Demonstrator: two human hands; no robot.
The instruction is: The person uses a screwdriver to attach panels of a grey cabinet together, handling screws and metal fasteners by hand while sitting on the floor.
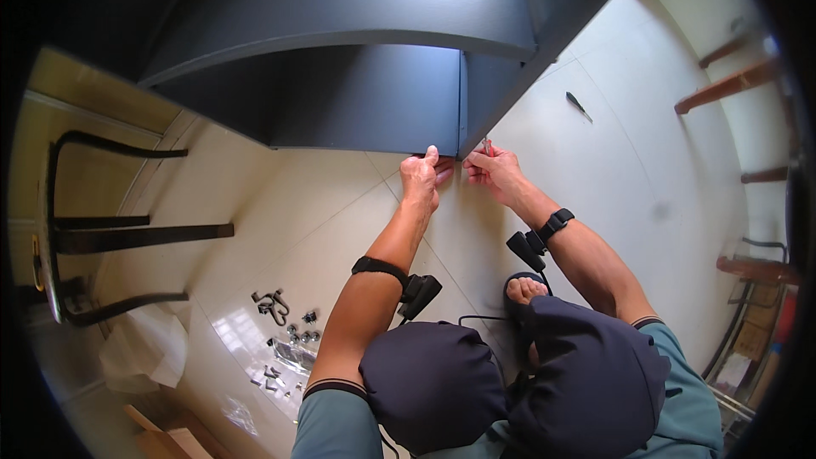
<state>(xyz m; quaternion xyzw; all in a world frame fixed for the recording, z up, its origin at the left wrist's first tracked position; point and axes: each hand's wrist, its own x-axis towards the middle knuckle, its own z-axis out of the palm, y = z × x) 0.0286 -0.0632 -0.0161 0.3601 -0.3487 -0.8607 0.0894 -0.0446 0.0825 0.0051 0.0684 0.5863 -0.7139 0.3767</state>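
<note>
Left hand [422, 178] gripping the lower edge of a dark cabinet [365, 93], fingers curled; right hand [493, 172] beside it, fingertips pinched on a small fitting [486, 146]; screws [289, 348] on tiled floor [280, 204].

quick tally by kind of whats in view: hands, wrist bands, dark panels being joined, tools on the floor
hands: 2, left hand and right hand, both at the panels' corner
wrist bands: 2, left wrist band, right wrist band
dark panels: 2, back panel, side panel
tools: 1, dark tool on the floor
total: 7
</note>
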